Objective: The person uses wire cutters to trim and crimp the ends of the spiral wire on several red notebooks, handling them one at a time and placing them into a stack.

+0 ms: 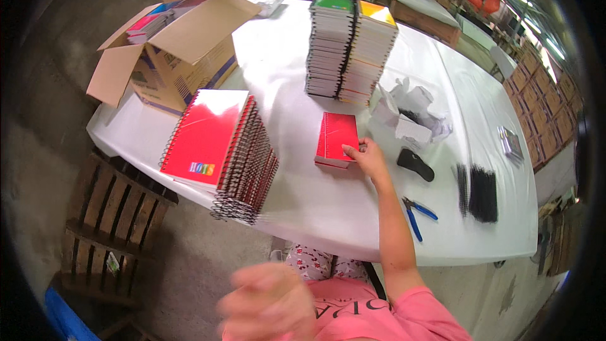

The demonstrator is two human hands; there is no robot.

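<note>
My right hand [368, 156] rests at the right edge of a small red stack of unbound notebook pages and covers [339, 134], thumb on the top cover and fingers curled at its side. Close to my body, over the table's front edge, my left hand [268, 303] is smeared by motion, so its fingers cannot be made out. A tall pile of red spiral notebooks [208, 132] with black wire coils stands to the left of the small stack. Behind it rise two tall notebook stacks, one topped green [332, 2], the other topped yellow [377, 14].
An open cardboard box [189, 66] holding notebooks stands at the back left. Right of the red stack lie an opened plastic bag [413, 113], a black pouch-like object [415, 164], blue-handled cutters [415, 218] and a bundle of black coils [483, 194]. A wooden pallet-like rack [117, 221] is below left.
</note>
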